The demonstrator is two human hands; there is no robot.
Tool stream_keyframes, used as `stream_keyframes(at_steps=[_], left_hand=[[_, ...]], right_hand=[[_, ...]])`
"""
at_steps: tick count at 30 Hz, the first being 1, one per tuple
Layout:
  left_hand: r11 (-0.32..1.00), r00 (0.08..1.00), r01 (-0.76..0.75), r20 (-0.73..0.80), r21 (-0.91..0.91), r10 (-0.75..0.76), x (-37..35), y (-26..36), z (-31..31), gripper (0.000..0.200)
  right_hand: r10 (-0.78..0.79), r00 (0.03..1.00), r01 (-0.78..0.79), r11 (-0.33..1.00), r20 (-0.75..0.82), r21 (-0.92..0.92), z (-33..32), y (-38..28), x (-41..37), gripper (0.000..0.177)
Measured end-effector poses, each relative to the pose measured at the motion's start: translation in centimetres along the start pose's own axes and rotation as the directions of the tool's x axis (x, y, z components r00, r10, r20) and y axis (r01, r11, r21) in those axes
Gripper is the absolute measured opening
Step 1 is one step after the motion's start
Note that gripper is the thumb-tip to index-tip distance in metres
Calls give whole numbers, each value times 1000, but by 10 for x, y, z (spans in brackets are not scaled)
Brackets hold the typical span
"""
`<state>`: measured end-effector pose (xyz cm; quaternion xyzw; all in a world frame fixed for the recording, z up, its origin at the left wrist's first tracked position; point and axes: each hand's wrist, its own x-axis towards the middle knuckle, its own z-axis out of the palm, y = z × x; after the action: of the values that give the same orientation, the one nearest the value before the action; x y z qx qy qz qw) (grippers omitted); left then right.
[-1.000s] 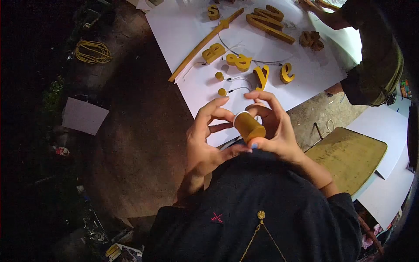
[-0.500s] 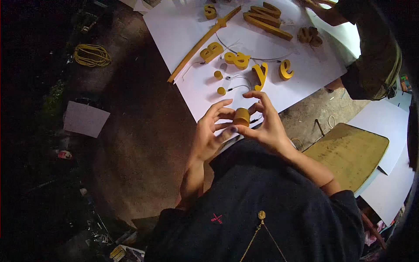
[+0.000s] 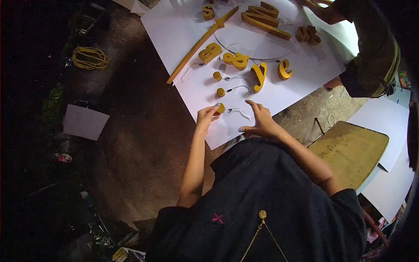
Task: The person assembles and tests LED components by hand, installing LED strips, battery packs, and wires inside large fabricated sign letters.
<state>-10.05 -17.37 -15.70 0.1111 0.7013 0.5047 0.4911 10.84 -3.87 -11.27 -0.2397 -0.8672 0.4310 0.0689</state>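
Between the fingertips of my left hand (image 3: 207, 117) is a small gold cylinder (image 3: 221, 108), down at the near left side of the white board (image 3: 279, 98). A bundled white wire (image 3: 240, 112) lies just right of it. My right hand (image 3: 261, 120) is empty beside that wire, thumb and fingers spread apart. Two similar cylinders, one nearer (image 3: 221, 92) and one farther (image 3: 217, 76), stand beyond in a row with wires. Past them are a gold ampersand (image 3: 236, 60), a letter y (image 3: 259, 77), a letter e (image 3: 285, 70) and a letter B (image 3: 210, 53).
A long gold strip (image 3: 192, 54) runs along the board's left edge. Farther back lie a large gold M-like piece (image 3: 266, 21) and a letter s (image 3: 208, 12). Another person (image 3: 371, 52) is at the right. A yellowish chair seat (image 3: 351, 153) stands at my right.
Both hands held the cylinder close to my body. My left hand has carried it forward and left to the board, while my right hand has let go.
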Motion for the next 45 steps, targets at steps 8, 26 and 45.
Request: stream_keyframes(at_steps=[8, 26, 45], left_hand=[[979, 985, -45, -157, 199, 77, 44, -31, -4, 29], [913, 979, -97, -130, 396, 160, 70, -42, -18, 29], [612, 935, -196, -43, 766, 353, 67, -30, -7, 24]], right_hand=[[278, 960, -277, 960, 15, -48, -3, 38, -32, 83], [309, 948, -317, 925, -71, -211, -10, 48, -50, 60], [321, 947, -318, 919, -24, -233, -8, 61, -43, 54]])
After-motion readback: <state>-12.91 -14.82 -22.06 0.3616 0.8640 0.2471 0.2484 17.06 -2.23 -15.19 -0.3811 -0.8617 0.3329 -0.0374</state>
